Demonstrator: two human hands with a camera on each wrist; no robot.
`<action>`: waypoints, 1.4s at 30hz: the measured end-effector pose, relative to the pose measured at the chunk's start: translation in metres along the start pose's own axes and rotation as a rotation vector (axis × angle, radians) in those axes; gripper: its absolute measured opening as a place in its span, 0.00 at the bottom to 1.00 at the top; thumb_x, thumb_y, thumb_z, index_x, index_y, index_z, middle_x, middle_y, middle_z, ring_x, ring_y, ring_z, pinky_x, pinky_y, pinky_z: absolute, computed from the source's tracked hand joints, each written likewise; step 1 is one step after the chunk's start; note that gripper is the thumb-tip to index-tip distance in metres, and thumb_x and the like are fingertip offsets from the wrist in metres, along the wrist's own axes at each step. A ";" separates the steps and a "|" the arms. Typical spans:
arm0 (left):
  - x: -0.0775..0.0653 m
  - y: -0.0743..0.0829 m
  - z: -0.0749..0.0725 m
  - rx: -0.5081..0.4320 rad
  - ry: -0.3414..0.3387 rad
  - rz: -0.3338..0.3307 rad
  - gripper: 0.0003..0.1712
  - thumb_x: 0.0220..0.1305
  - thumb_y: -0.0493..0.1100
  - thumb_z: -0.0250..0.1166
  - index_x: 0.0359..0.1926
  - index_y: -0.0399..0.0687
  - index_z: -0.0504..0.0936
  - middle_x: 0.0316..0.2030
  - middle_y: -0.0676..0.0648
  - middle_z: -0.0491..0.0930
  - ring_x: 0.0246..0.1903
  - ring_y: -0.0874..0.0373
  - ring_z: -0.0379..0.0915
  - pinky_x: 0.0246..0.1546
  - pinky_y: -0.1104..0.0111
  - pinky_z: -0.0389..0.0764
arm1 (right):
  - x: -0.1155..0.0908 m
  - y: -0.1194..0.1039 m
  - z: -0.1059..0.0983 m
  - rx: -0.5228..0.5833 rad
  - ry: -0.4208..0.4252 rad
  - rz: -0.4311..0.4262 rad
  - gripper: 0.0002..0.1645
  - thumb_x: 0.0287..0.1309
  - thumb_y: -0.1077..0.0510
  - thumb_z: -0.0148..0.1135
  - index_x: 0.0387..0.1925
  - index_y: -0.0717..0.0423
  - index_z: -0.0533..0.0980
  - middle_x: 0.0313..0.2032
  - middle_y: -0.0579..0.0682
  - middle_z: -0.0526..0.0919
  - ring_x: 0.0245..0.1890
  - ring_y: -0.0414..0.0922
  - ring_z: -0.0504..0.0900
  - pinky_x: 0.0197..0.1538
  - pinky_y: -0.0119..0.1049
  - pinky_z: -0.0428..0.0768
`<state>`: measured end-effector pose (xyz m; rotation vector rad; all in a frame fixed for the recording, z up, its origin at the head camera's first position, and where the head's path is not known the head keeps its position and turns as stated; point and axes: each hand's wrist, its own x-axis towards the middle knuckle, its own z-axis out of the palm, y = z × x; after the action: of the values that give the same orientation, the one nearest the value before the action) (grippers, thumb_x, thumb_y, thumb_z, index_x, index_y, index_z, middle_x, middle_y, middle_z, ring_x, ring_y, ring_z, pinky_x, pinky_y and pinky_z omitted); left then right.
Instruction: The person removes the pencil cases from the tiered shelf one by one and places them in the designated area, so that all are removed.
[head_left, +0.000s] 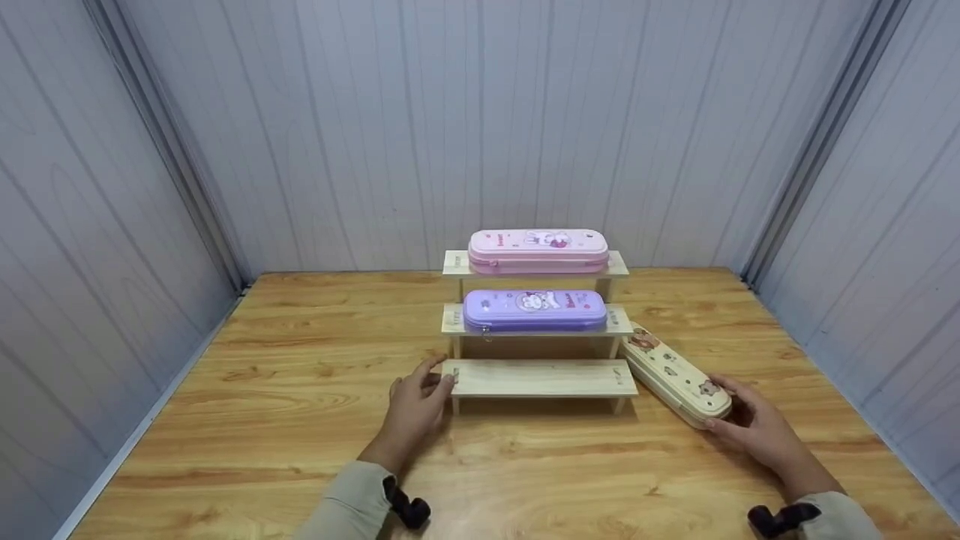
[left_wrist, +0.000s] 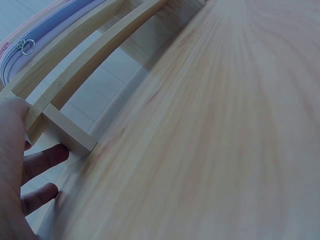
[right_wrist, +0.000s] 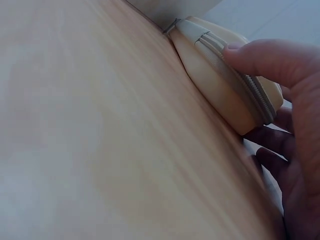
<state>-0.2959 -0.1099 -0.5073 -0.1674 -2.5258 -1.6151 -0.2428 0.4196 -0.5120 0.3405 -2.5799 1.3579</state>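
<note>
A cream pencil case point(head_left: 677, 379) with a zipper and printed pictures lies slantwise on the table, right of a three-step wooden display stand point(head_left: 544, 379). My right hand point(head_left: 761, 435) grips its near end, thumb on the zippered side and fingers around the far side. My left hand point(head_left: 416, 401) pinches the left end of the stand's lowest step. In the left wrist view the fingers point(left_wrist: 45, 162) curl beside the stand's leg. On the middle step sits a purple pencil case point(head_left: 535, 311), and a pink pencil case point(head_left: 538, 251) is on the top step.
The wood-grain table point(head_left: 315, 420) extends around the stand on every side. Pale panelled walls point(head_left: 480, 120) enclose it at the back, left and right. Each wrist wears a black strap mount point(head_left: 409, 506).
</note>
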 end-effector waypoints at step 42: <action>0.001 -0.001 -0.001 0.003 -0.007 0.037 0.29 0.74 0.53 0.61 0.69 0.47 0.73 0.49 0.42 0.86 0.52 0.47 0.83 0.72 0.40 0.28 | 0.020 -0.033 0.051 -0.157 0.114 0.164 0.50 0.49 0.43 0.80 0.66 0.61 0.68 0.54 0.62 0.78 0.49 0.51 0.78 0.49 0.34 0.74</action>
<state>-0.2969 -0.1110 -0.5081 -0.2183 -2.5147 -1.5994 -0.2554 0.3573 -0.5085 0.0255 -2.6452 1.1754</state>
